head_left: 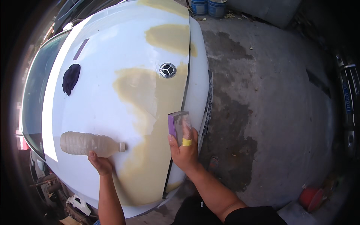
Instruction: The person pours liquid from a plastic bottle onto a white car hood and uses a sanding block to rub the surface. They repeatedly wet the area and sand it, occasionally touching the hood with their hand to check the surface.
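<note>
My left hand [99,163] is closed around a cloudy plastic bottle [78,144], held on its side with the cap pointing right. My right hand [185,155] grips a rectangular block [174,120] with a purple side and a grey face; a yellow wrap is on one finger. Both are over a white car panel [101,108], a hood, with yellowish patches [157,112] along its right part. A round emblem [167,70] sits above the block. A dark crumpled cloth [70,78] and a thin dark strip [80,49] lie on the left of the panel.
The windshield [36,97] is at the far left. Blue buckets [216,8] stand at the top. Concrete floor [273,112] with wet stains spans the right, with a red basin [311,198] at lower right and another vehicle's front [347,82] at the rim. Car parts [78,205] lie lower left.
</note>
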Action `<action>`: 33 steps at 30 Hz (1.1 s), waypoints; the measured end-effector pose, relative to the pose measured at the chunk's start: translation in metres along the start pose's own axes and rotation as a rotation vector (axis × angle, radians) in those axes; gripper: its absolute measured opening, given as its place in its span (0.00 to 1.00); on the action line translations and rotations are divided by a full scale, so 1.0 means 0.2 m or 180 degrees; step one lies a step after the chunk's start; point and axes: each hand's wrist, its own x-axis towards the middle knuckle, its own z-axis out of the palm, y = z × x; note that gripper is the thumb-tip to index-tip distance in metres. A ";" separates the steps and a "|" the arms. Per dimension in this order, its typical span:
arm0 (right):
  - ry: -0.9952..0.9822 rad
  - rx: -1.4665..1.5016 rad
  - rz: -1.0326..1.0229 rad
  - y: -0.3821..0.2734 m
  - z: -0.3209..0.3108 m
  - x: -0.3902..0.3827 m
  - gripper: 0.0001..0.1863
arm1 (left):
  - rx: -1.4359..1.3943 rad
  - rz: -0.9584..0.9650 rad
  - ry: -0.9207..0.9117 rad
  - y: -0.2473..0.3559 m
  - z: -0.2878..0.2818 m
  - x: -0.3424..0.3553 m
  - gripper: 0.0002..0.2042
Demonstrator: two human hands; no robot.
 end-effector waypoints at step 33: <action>-0.0193 -0.1320 -0.0584 -0.17 0.05 -0.44 0.36 | -0.0365 -0.0003 -0.0437 0.05 0.06 0.03 0.31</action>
